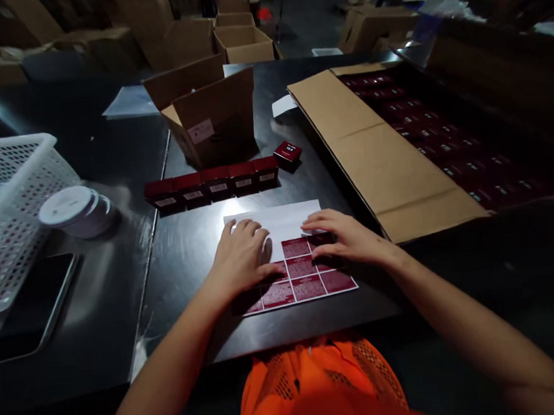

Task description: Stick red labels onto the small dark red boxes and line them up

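Observation:
A white sheet of dark red labels [305,287] lies on the metal table in front of me. Its upper part is bare white, and the labels fill the lower part in a grid. My left hand [242,256] rests on the sheet's left side, fingers spread and thumb over a label. On the right side lies my right hand [342,238], its fingers apart and touching the sheet. Just beyond the sheet stands a row of small dark red boxes [218,185], with white stickers on their near sides. One more red box [287,153] sits apart at the row's right end.
An open carton [225,120] stands behind the row. To the right, a large open carton [362,146] holds many red boxes. At left are a white plastic basket [52,168], white round rolls or tubs [73,210] and a phone [34,307].

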{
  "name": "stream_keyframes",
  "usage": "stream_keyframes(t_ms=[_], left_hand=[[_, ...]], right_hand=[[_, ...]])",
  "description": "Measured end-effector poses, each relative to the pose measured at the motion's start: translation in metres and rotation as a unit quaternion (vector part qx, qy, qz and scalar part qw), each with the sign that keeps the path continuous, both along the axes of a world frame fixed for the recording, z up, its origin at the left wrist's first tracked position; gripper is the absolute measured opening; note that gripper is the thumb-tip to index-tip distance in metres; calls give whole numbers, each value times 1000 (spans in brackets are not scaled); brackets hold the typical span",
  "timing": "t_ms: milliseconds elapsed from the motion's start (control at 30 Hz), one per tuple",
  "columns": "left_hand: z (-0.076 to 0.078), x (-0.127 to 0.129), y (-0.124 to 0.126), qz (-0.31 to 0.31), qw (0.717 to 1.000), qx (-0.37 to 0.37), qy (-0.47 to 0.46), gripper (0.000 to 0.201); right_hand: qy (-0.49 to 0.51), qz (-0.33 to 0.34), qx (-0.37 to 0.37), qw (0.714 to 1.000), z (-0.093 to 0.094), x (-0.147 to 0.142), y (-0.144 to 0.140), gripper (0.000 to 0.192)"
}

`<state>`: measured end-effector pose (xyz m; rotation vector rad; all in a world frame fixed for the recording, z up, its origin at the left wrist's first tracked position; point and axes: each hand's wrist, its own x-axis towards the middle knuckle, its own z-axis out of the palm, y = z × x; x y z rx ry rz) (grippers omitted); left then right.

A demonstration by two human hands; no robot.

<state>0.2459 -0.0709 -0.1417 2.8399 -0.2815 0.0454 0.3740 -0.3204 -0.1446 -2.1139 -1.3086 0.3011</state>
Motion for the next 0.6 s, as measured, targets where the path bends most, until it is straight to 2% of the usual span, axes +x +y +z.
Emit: stream_keyframes(t_ms=[100,200,333,500,600], left_hand=[[-11,2,-4,-37,998,-48,17,89],[-21,6,-6,-40,994,-70,70,88],[-24,7,-5,-30,993,-93,71,81],[-22,8,-5,-29,992,-81,90,84],[-22,8,-6,-27,992,-81,97,85]], right_hand=[[-12,-37,11,999,-28,-11,-10,46],[-30,-67,34,997,-41,-17,-5,38],[-47,-84,72,993,-45,-21,-1,35],[-58,-75,117,989,-54,-28,-1,23],[-48,-78,137,986,-43,-39,-2,10]])
